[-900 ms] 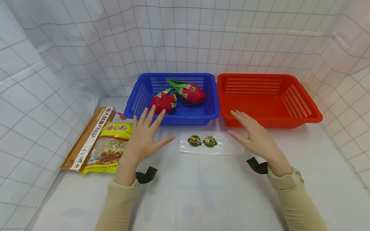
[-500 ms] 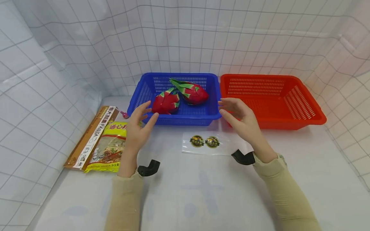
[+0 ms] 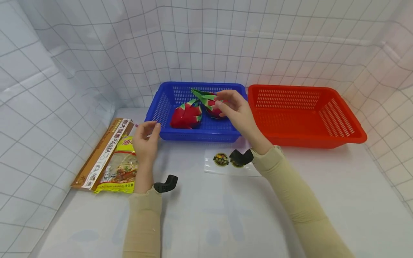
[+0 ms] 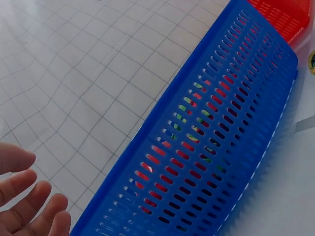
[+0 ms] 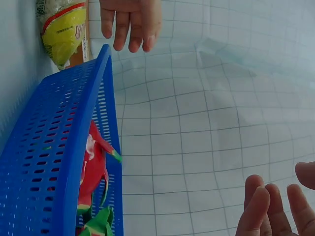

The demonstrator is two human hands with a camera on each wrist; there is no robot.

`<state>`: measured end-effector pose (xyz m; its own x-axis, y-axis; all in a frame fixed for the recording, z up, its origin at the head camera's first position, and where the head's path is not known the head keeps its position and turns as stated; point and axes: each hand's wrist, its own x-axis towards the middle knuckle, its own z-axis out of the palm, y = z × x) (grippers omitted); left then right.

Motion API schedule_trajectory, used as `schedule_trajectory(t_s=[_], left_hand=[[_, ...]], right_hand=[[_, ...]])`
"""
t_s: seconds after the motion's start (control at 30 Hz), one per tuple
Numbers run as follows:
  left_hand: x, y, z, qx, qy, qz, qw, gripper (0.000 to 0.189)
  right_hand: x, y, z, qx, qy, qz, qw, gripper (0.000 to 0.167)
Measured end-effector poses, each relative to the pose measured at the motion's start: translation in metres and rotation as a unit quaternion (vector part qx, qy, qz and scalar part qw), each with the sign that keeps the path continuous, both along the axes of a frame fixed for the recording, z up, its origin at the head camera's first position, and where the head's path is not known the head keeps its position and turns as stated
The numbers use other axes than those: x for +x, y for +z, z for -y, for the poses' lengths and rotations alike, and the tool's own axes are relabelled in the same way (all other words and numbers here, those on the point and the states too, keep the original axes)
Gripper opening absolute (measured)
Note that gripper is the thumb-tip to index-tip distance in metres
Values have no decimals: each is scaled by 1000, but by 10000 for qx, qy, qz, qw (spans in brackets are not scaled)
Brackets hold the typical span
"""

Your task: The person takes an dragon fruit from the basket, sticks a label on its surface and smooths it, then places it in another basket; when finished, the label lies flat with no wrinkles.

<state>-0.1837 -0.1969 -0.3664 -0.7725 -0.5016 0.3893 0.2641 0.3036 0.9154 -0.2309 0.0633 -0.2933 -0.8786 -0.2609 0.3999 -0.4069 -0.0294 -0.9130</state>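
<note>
My right hand hovers above the front right part of the blue basket, its fingers bent loosely and holding nothing. Just behind its fingertips lies one dragon fruit, partly hidden by them. Another dragon fruit sits to the left in the same basket, with red skin and green tips. My left hand is at the basket's front left corner, fingers relaxed and bent, with nothing in them. In the left wrist view a gap shows between this hand and the basket.
A red basket stands right of the blue one. On the left lie a pasta box and a yellow bag of pasta. A clear plastic bag with round labels lies in front of the baskets. Gridded white cloth rises behind.
My right hand has moved left from in front of the red basket to over the blue one. My left hand has drawn slightly back left, and its spread fingers have bent.
</note>
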Motion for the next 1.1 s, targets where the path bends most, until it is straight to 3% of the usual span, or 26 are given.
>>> schedule_trajectory(t_s=[0.1, 0.33, 0.57, 0.87, 1.1], left_hand=[[-2, -5, 4, 173, 122, 53, 9998, 25], [-6, -9, 10, 911, 25, 188, 9957, 21], [-12, -17, 8, 1063, -130, 489, 9930, 19], [-17, -28, 3, 1444, -205, 245, 9890, 14], [-17, -28, 2, 1680, -161, 194, 9855, 14]], right_hand=[[-11, -2, 12, -100, 11, 169, 9998, 29], [-36, -10, 39, 11, 79, 586, 9982, 28], [-53, -22, 55, 19, 214, 1334, 9908, 30], [-66, -33, 73, 131, 232, 1601, 9867, 33], [-70, -40, 87, 337, 241, 1850, 9819, 34]])
